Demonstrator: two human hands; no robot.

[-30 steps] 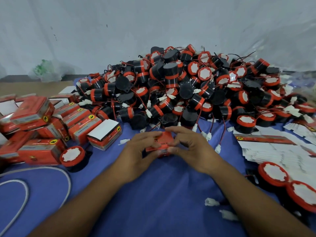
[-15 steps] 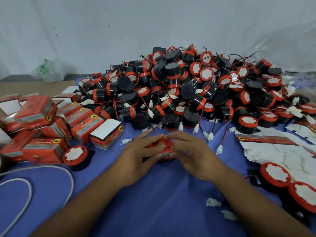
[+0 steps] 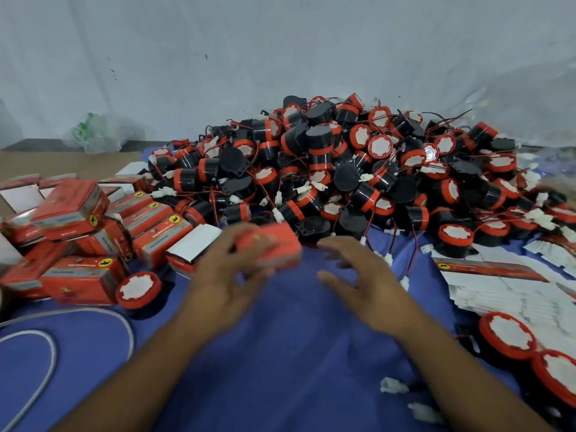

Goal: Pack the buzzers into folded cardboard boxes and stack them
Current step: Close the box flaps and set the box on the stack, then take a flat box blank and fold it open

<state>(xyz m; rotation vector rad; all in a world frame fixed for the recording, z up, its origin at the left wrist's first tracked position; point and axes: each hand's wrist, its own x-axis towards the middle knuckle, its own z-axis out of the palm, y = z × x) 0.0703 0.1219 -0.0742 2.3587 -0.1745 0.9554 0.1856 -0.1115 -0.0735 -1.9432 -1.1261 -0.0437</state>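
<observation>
The left hand grips a closed red box (blurred); the right hand hovers just beside it, fingers spread, holding nothing.

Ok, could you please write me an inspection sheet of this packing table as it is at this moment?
Surface: blue cloth covers the table.
Job's things: big heap of buzzers at the back; packed boxes piled at left; flat box blanks at right; one red box in hand, blurred.
Clutter: white connectors lie loose on the cloth; one loose buzzer beside the packed boxes.
Hands: left hand grips the red box; right hand open, apart from it.
Cables: white cable loops at near left.
Surroundings: white wall; plastic bag at back left.
</observation>
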